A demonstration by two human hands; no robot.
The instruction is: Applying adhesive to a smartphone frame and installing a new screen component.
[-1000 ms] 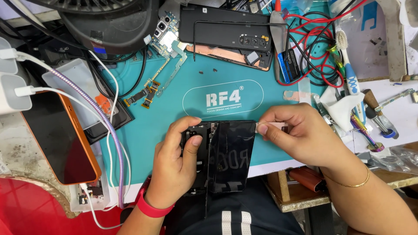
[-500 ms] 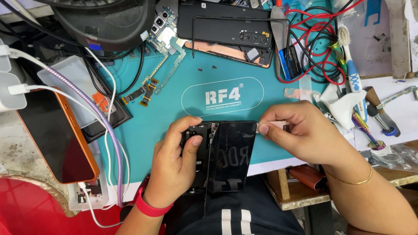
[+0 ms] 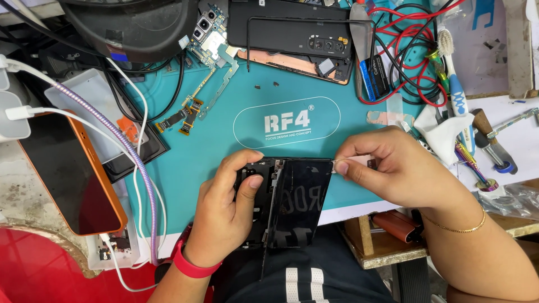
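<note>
Left hand (image 3: 224, 213), lower centre of frame: closed round the left side of an opened black phone body (image 3: 254, 188), thumb pressed flat on its inner face, fingers wrapped beneath.

Right hand (image 3: 393, 174), right of centre: thumb and forefinger pinched tight on a thin pale sliver (image 3: 343, 163) at the upper right corner of a glossy black panel (image 3: 300, 202); pick or tab, cannot tell which.

Panel: tilted up off the phone body along its left edge, overlapping it, lower end hanging past the near edge of the teal work mat (image 3: 213, 140) over the lap.

Step in hand, as judged: parting panel from body at the corner seam. Next move calls for a steady hold on the left and a light, shallow pull on the right, since thin panels crack easily.

Edges and room:
- Bare mat above the hands, up to two loose screws (image 3: 266, 86).
- Upper centre: second dismantled phone (image 3: 292, 28), circuit board (image 3: 210, 47) beside it.
- Left: orange phone (image 3: 67, 174), charging cables (image 3: 120, 146) close by the left wrist.
- Right: toothbrush (image 3: 452, 73), red and black leads (image 3: 404, 33), small tools, crowded.
- Near side: mat edge directly under the work, no support below the overhang.
</note>
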